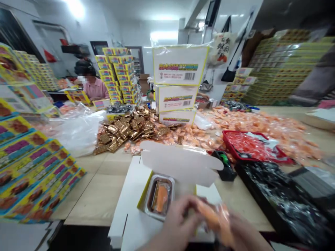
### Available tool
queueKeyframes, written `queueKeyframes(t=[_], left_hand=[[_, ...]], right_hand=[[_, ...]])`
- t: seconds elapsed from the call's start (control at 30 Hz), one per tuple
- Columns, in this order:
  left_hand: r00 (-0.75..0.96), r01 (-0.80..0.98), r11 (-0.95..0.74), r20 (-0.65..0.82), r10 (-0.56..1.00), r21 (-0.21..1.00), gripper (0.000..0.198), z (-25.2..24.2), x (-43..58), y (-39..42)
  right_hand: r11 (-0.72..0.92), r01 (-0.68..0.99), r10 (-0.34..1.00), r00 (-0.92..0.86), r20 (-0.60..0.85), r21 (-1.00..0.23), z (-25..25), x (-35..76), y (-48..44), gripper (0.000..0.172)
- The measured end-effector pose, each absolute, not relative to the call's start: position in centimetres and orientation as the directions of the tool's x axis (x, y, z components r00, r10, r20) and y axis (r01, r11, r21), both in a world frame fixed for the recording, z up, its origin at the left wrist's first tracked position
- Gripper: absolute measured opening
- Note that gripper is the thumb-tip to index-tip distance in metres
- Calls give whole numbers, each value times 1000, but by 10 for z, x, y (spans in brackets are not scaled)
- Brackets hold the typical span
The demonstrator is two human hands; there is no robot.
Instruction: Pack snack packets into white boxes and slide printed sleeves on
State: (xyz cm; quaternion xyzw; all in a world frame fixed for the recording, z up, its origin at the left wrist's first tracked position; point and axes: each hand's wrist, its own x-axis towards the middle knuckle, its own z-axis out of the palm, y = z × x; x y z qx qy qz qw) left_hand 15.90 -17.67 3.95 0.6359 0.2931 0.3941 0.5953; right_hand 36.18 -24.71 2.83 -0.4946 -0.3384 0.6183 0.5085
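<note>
My left hand (181, 221) is closed, its thumb and fingers pinching an orange piece in clear plastic wrap (211, 218). My right hand (242, 232) is blurred by motion and is closed around the other end of the same wrapped piece. Below and left of them stands an open white carton with yellow inner edges, its lid flap (178, 162) raised at the back. Inside the carton, a silvery tray (171, 190) holds one orange piece (161, 198) over something brown. The carton's right half is partly hidden by my hands.
Gold packets (125, 127) and many wrapped orange pieces (261, 129) heap behind the carton. To the right are a red basket (227, 143), a tape dispenser (227, 170) and a black tray of dark packets (251, 188). Printed boxes (34, 167) stack left; a person (95, 87) sits behind.
</note>
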Motion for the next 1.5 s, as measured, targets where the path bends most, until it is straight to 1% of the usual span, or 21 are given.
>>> queueKeyframes(t=[0.03,0.1,0.17,0.27,0.4,0.47,0.53,0.57,0.63,0.7,0.73,0.8,0.83,0.9,1.0,1.07,1.13,1.23,1.33,1.43,1.5], left_hand=[[406,-135,-66,116,906,989,30,41,156,-176],[241,-127,-30,60,969,992,30,40,136,-168],[150,82,-59,46,988,995,39,36,111,-154],[221,485,-207,110,969,850,50,27,89,-137],[428,664,-415,139,893,621,41,16,89,-133],[453,677,-433,127,882,595,36,14,90,-134],[448,652,-430,141,883,624,31,16,89,-134],[440,630,-427,156,884,649,30,18,89,-136],[442,570,-425,175,880,703,31,24,93,-140],[497,496,-456,188,847,739,34,30,100,-147],[535,466,-485,201,821,740,35,33,103,-150],[577,459,-558,246,779,691,39,37,105,-152],[586,492,-590,258,768,640,41,37,103,-152],[616,588,-631,226,755,506,44,34,93,-148],[661,684,-653,102,743,327,49,24,77,-142],[662,709,-655,72,746,260,58,16,71,-141],[651,727,-650,80,755,222,61,10,72,-143],[638,740,-646,108,763,188,61,5,75,-146],[635,743,-647,124,762,173,60,1,77,-147],[609,761,-621,124,783,189,63,-1,78,-147],[596,763,-607,125,793,222,65,1,77,-146]], right_hand=[[-234,-241,965,56,-255,-942,34,356,-243,33],[-148,-12,966,214,-147,-989,42,351,-231,39],[-87,291,953,303,5,-953,40,347,-218,46],[-22,639,958,233,166,-769,22,331,-202,51],[65,911,963,50,264,-408,1,305,-184,47],[85,956,955,2,296,-281,1,301,-182,46],[91,964,937,2,349,-250,8,302,-186,35],[93,951,923,28,383,-294,13,302,-189,30],[115,846,925,100,366,-521,23,304,-198,30],[117,598,977,73,200,-793,30,304,-204,39],[84,468,993,32,112,-880,31,305,-206,41],[13,337,1000,9,18,-941,30,307,-206,38],[3,356,999,42,19,-934,28,309,-205,35],[22,533,993,88,82,-846,23,314,-204,29],[95,848,962,55,266,-522,19,316,-213,24],[131,934,914,16,405,-333,19,312,-224,24],[211,949,895,-91,437,-234,18,307,-236,24],[297,937,917,-227,328,-181,12,300,-240,14],[219,965,948,-176,267,-142,5,296,-222,4],[159,982,962,-131,238,-101,5,293,-202,2],[183,972,963,-148,224,-145,9,294,-201,2]])
